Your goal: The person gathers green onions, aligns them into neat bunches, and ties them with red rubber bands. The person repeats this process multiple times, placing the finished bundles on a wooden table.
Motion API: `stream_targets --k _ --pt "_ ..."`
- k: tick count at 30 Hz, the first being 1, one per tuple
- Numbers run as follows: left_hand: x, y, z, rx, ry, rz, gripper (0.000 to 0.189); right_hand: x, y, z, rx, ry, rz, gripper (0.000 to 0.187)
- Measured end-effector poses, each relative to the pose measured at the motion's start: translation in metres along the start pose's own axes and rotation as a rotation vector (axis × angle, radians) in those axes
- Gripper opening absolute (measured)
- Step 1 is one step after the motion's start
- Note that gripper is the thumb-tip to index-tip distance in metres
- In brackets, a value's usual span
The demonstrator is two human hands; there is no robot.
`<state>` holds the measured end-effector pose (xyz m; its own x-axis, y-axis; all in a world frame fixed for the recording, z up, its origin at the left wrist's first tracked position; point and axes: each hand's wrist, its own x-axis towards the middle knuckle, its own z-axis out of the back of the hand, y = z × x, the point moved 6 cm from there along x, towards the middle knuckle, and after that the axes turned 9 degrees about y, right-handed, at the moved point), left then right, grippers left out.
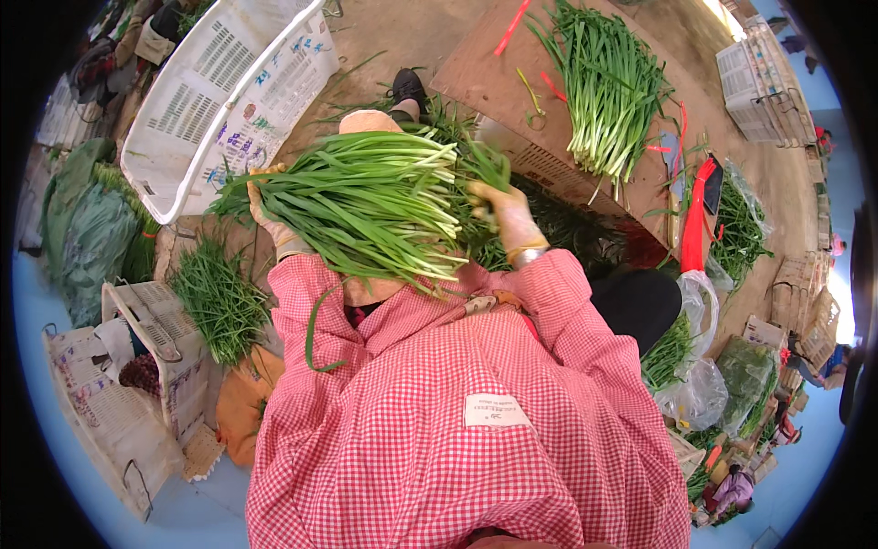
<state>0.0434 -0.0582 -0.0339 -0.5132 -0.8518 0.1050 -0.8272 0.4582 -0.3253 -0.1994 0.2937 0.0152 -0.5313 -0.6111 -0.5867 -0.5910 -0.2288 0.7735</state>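
Note:
My left hand, in a pale work glove, holds a large bunch of garlic chives by its leafy side. The white stem ends point right, and the bunch lies across my lap over a tan pad. My right hand, gloved too, is just right of the stem ends with its fingers curled around a small tuft of green leaves, blurred by motion. Loose green leaves lie below and between the hands. One long leaf hangs on my left sleeve.
A brown board on a crate bears another chive bunch, red ties and a wooden-handled knife. A bundle of red strips lies at its right. A white plastic crate stands front left; more chives lie left.

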Motion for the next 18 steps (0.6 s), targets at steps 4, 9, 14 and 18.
stream_targets --k 4,9,14,18 --pt "0.002 0.005 0.013 0.022 0.029 -0.040 0.025 -0.021 -0.011 0.059 -0.355 -0.008 -0.153 0.020" --pt "0.004 0.010 0.009 -0.010 0.065 -0.006 0.026 -0.048 0.053 0.010 -0.253 0.188 0.189 0.026" --pt "-0.001 0.012 0.003 -0.084 0.111 0.182 0.032 -0.029 0.093 -0.087 -1.214 -0.056 0.579 0.033" --pt "-0.009 0.009 0.019 -0.132 0.028 0.256 0.035 -0.011 0.075 -0.089 -1.296 -0.102 0.693 0.028"
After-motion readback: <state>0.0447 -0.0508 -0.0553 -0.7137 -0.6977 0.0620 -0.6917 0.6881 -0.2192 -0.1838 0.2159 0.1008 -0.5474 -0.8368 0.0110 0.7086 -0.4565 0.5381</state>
